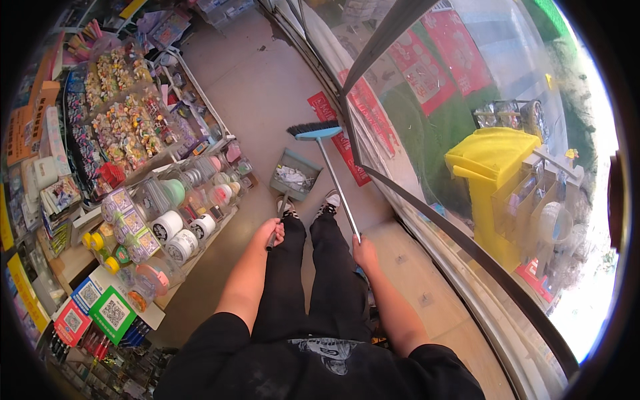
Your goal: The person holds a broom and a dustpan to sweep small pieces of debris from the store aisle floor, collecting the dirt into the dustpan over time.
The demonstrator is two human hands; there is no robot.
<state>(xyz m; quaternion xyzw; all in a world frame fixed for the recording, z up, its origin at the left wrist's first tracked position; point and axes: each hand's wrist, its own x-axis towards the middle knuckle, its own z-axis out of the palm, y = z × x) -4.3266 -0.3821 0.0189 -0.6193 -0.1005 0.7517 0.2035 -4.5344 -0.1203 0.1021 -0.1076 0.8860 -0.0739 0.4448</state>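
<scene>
My left hand grips the dark end of the handle of a long-handled dustpan. The grey-green pan is in front of my left shoe and holds crumpled white scraps. In my right hand is the pale metal pole of a broom. Its light blue head with dark bristles lies beyond the dustpan, apart from it, and overlaps a red printed strip on the floor. Both arms reach forward over my legs.
Left of me stands a counter packed with clear jars, white tubs and payment code signs. A shelf of small trinkets lies farther on. To my right runs a dark-framed glass partition, with a yellow cloth-covered stand behind it.
</scene>
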